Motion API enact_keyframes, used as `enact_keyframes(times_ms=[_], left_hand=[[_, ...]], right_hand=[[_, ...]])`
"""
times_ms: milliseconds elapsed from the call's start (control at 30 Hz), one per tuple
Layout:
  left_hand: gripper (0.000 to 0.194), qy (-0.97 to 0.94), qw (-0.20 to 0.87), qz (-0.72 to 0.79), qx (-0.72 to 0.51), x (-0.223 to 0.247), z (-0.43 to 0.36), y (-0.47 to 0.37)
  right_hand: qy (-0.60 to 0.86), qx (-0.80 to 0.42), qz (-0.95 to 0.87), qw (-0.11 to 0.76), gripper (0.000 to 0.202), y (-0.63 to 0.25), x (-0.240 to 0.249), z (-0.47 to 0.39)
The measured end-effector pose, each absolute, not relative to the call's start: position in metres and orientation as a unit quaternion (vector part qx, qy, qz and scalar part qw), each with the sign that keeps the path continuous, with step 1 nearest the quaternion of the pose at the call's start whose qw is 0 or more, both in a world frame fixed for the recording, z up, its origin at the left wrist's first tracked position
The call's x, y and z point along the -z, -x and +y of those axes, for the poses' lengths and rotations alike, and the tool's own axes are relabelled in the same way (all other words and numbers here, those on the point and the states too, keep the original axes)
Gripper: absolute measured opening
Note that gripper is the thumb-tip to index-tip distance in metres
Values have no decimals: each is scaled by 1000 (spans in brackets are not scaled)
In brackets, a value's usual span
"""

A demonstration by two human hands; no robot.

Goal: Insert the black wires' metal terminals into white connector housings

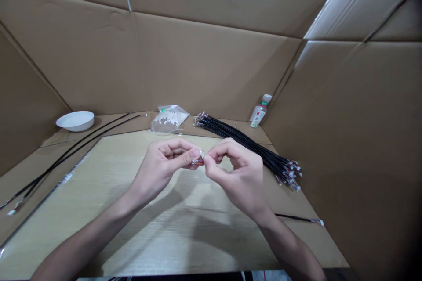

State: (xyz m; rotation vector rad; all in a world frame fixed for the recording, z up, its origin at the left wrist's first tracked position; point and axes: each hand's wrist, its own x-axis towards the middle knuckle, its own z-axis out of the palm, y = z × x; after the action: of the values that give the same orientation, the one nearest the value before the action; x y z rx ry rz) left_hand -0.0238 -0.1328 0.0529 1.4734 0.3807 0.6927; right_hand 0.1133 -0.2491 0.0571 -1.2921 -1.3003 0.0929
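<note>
My left hand (166, 160) is closed in a pinch, thumb against fingertips, on a small white connector (201, 153) above the middle of the board. Just below the connector, thin reddish wires (198, 162) with small metallic ends show between the two hands. My right hand (235, 169) pinches close against the left fingertips, its thumb and forefinger at the wires. The fingers hide much of the connector and how far the wires sit in it. A black-sleeved cable (293, 217) shows from behind my right forearm, with a white plug at its far end.
Beyond my right hand lies a thick bundle of black cables (244, 137). A clear bag of white connectors (169, 118) and a plastic bottle (260, 111) stand near the cardboard wall (214, 61). At left are a white bowl (75, 121) and two black cables (70, 152).
</note>
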Motion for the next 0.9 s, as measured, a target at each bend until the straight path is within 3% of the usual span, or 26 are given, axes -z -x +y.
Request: enact_keyframes(times_ms=[500, 700, 900], left_hand=[[15, -665, 658, 152, -319, -57, -134, 26], [8, -726, 582, 93, -355, -61, -125, 32], [8, -778, 525, 108, -329, -69, -118, 42]], right_hand=[[525, -35, -614, 588, 17, -116, -57, -249], [483, -220, -544, 650, 4, -119, -53, -243], [443, -414, -479, 635, 32, -118, -50, -238]])
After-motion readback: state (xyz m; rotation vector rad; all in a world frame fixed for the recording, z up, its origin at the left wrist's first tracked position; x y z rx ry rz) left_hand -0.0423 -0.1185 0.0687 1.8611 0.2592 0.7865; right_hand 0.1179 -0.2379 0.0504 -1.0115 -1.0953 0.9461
